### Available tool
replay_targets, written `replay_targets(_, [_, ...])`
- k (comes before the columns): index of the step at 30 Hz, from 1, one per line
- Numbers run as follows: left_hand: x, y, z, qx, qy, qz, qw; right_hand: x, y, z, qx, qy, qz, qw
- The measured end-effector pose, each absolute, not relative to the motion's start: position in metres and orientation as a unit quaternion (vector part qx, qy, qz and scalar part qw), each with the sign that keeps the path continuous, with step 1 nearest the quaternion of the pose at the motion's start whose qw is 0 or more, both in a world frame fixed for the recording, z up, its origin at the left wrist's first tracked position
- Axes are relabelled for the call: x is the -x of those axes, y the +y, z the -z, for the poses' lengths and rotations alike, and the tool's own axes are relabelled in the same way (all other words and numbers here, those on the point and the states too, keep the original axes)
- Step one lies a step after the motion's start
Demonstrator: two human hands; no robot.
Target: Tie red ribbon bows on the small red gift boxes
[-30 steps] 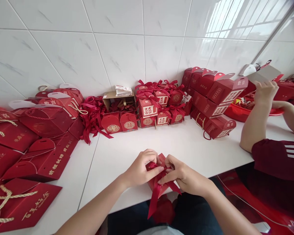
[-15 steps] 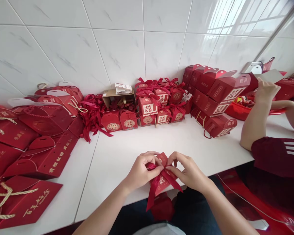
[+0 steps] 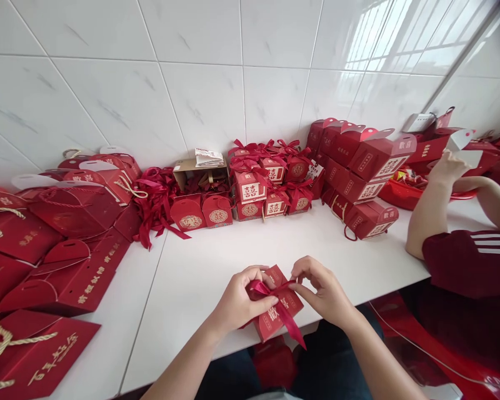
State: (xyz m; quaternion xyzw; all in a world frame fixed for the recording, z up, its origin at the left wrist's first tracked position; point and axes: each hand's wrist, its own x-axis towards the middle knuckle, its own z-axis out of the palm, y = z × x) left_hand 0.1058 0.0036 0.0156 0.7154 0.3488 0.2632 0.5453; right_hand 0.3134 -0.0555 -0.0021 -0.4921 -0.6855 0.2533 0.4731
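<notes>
Head view: taking the stack of bow-tied boxes [image 3: 252, 193] as my mark, a heap of red gift boxes [image 3: 73, 283], some with gold rope handles, spreads to its far left and comes well forward of it. A tangle of loose ribbons [image 3: 155, 197] lies nearer, left of the stack, and forward of that a thin seam crosses the white table [image 3: 191, 272]. Straight in front of the stack, the left hand [image 3: 248, 303] has thumb and fingers closed on a dark red ribbon [image 3: 290, 326] over a small red box [image 3: 267, 326]. That box sits askew, pale characters on its faces, one ribbon tail trailing forward; its near corner comes about to the table's front edge. Just beside it, the right hand [image 3: 325, 289] pinches another part of the ribbon. Between the hands and the stack runs a broad stretch of tabletop, reaching rightward below a tower of handled boxes [image 3: 358, 161] close beside the stack. Farther right of the stack, a co-worker's raised forearm [image 3: 431, 208] bounds that room, near a red basin [image 3: 408, 195]
</notes>
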Motion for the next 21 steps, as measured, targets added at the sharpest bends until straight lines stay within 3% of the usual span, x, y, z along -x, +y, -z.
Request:
replay_targets(9, [-0.1024, 0.0007, -0.019, -0.719, 0.353, -0.267, 0.535, -0.3122, -0.0557, 0.0014, 0.519, -0.682, -0.297, 0.421])
replay_targets(21, [-0.1074, -0.0048, -0.0122, -0.713, 0.387, -0.297, 0.503, -0.3157, -0.0534, 0.0065, 0.496, -0.747, -0.156, 0.414])
